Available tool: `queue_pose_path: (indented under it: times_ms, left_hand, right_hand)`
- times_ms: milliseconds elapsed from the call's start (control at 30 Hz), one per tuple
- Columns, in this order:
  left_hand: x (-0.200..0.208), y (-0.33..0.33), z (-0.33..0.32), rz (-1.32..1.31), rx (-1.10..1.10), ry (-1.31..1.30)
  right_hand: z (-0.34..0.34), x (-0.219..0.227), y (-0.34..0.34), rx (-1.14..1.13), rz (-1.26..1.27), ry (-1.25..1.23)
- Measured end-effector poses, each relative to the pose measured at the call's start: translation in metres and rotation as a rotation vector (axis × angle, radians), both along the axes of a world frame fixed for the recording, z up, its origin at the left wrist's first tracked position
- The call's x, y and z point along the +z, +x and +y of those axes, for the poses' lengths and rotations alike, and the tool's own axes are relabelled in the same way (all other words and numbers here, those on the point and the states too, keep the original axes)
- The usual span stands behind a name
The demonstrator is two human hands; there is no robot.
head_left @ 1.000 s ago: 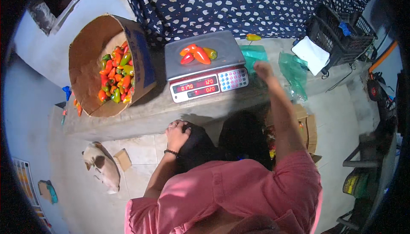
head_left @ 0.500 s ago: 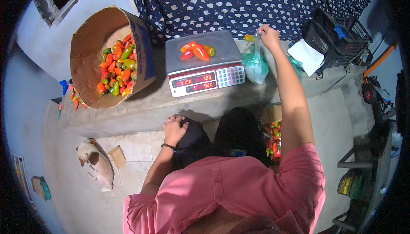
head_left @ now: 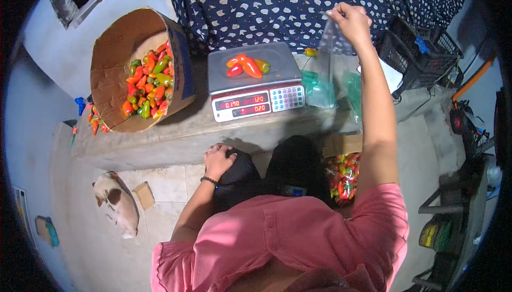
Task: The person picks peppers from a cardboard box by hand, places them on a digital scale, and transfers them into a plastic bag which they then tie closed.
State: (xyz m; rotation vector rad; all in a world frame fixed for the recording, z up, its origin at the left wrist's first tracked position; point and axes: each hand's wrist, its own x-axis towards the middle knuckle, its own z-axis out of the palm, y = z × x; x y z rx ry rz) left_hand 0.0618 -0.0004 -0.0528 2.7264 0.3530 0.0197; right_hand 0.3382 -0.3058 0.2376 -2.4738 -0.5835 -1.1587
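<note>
Raised since the earlier frame, the right hand (head_left: pixel 352 22) pinches a clear bag (head_left: pixel 326 62) right of the scale (head_left: pixel 256 82) bearing 4 peppers (head_left: pixel 250 68), the left hand (head_left: pixel 217 162) loosely spread on a knee (head_left: pixel 241 170).

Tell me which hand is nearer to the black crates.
Right. The right hand, holding up a plastic bag, is left of the black crates; the left hand rests on the left knee, farther from them.

A pink short-sleeved shirt (head_left: pixel 234 233) goes with black trousers (head_left: pixel 296 166) and a beaded bracelet (head_left: pixel 209 180).
</note>
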Motion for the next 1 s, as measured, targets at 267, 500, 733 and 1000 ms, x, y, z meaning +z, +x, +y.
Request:
queue_pose_path:
  times_ms: [267, 500, 733, 1000]
  left_hand:
    - [0.111, 0.076, -0.049, -0.335, -0.396, -0.787]
    - [0.186, 0.132, -0.097, -0.704, -0.477, -1.504]
    - [0.187, 0.117, -0.089, -0.32, -0.603, -1.888]
    - [0.194, 0.084, -0.081, -0.427, -0.449, -1.831]
  right_hand:
    - [0.024, 0.003, -0.057, 0.733, 0.9, 0.37]
    - [0.047, -0.007, -0.097, 0.966, 1.089, 0.415]
    - [0.044, -0.009, -0.119, 0.877, 1.147, 0.576]
    - [0.049, -0.014, -0.143, 0.781, 0.805, -0.03]
